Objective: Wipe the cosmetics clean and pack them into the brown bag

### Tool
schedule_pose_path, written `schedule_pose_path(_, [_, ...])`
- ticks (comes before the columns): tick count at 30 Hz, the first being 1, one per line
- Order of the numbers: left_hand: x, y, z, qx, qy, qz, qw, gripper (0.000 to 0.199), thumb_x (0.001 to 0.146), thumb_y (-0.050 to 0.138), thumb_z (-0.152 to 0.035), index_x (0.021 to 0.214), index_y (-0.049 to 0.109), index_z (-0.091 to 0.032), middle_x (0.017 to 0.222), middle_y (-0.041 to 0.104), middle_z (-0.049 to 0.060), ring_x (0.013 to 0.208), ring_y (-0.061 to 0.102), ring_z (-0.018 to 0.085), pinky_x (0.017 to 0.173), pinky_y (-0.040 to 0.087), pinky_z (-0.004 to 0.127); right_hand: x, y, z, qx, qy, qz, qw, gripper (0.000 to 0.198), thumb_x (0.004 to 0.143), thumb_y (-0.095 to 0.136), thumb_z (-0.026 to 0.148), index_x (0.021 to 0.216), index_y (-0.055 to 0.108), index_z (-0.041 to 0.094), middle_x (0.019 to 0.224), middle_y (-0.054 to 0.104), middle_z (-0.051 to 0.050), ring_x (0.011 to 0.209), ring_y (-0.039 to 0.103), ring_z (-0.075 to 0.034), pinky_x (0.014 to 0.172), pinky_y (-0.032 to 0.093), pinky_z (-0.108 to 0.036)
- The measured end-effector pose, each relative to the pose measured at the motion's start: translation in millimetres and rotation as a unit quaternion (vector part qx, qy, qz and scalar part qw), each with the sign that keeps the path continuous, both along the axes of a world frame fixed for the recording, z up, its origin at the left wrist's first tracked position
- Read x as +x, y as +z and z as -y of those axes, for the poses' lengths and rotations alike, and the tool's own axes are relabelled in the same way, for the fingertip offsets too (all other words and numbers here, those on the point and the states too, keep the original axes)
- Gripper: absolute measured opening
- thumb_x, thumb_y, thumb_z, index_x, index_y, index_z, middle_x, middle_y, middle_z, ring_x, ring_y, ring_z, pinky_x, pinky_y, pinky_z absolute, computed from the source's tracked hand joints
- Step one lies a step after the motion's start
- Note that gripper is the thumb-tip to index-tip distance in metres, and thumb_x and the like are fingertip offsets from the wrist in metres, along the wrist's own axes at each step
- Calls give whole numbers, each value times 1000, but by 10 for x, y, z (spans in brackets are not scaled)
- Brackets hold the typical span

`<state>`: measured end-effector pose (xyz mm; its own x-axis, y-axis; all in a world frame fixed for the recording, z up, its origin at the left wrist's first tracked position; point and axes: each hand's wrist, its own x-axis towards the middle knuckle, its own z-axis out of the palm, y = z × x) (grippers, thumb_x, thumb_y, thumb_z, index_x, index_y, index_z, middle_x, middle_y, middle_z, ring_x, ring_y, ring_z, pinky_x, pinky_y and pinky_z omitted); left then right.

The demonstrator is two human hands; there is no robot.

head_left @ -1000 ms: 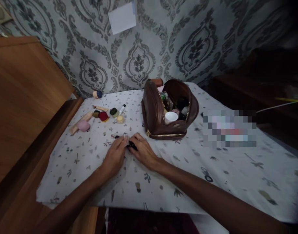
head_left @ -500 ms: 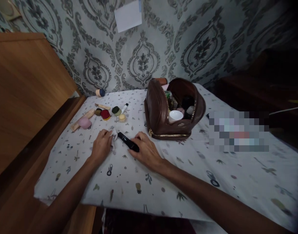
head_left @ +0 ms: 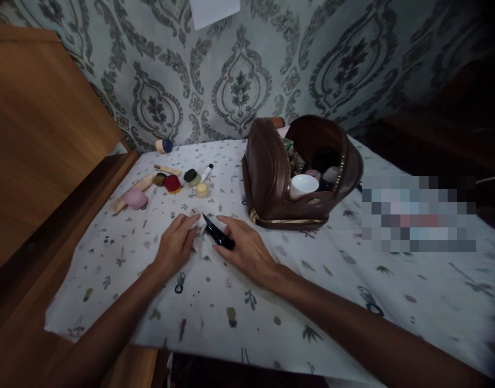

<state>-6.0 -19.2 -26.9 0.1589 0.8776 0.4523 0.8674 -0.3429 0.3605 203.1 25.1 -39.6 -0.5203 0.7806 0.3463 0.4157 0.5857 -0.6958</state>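
Observation:
My right hand is closed round the lower end of a black cosmetic tube, which points up and to the left. Pinched in the fingers of my left hand is a white wipe, right beside the tube's far tip. Whether the wipe touches the tip I cannot tell. Beyond my hands lie a small yellow jar, a red-lidded jar, a dark-lidded green jar and a pink sponge.
An unzipped brown bag stands behind my right hand, with a white jar and other items inside. A blue-and-beige item lies near the patterned wall. A wooden panel rises at the left. A blurred patch covers something at the right.
The wipe in my left hand has come closer to the tube's upper end. The tube has turned slightly in my right hand. The view has tilted down a little.

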Motion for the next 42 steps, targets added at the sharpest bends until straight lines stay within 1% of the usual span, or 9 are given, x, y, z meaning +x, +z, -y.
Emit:
schedule_pose_path(5, [224,67,127,8,-143,-2,990,34,100,43,-16,130,58,-23,101,59,6,91,59,17,77,51,28,-2,-50,4,25,15,2,1000,64,81,72,20,139,46,22,116,65,-11,108,62,-29,94,52,-49])
schedule_pose_path(8, [272,82,157,17,-170,-25,985,32,100,43,-14,127,59,-23,102,59,6,91,59,16,76,51,26,-1,-49,25,49,31,27,998,67,81,72,20,141,43,21,123,63,-13,115,58,-31,98,51,-52])
schedule_pose_path(11, [222,72,135,10,-123,-44,991,32,100,43,-15,125,61,-22,102,58,5,90,60,16,73,50,25,-3,-32,39,52,33,40,997,69,80,73,20,142,42,19,126,61,-14,118,57,-32,98,51,-52])
schedule_pose_path(19, [-61,110,8,-22,109,-66,992,35,98,40,-21,123,65,-21,99,59,5,89,60,20,73,50,31,3,4,52,56,21,39,997,55,81,67,15,134,51,21,117,63,-12,111,59,-29,94,53,-50])
schedule_pose_path(22, [-79,104,10,-20,96,-46,994,35,97,40,-18,123,65,-20,98,58,5,88,60,19,75,51,31,13,20,47,47,17,26,998,53,81,65,15,132,53,21,111,65,-11,105,61,-28,93,53,-47])
schedule_pose_path(27, [82,44,81,19,-34,-29,999,35,99,41,-18,129,60,-24,101,57,4,86,59,15,72,50,26,37,20,20,8,-3,-19,1000,50,86,60,18,135,53,19,96,69,-8,90,66,-24,85,56,-42])
schedule_pose_path(30, [154,20,101,35,-65,-44,996,36,99,42,-17,129,59,-25,100,58,4,83,57,14,69,48,25,49,6,4,-1,5,-36,999,44,92,52,20,135,53,19,95,71,-9,88,67,-24,82,56,-40])
schedule_pose_path(38, [-152,71,6,-31,123,-78,989,36,99,40,-22,125,64,-23,100,59,5,88,60,18,72,48,29,59,7,-8,7,3,-4,1000,32,97,43,20,121,64,16,91,71,-10,83,65,-23,80,52,-38])
schedule_pose_path(42, [-247,89,-20,-44,141,-58,987,35,97,42,-23,122,66,-21,95,58,4,86,60,19,75,49,31,51,29,-14,13,11,1,1000,26,96,45,18,108,68,17,92,70,-9,88,63,-22,81,51,-37])
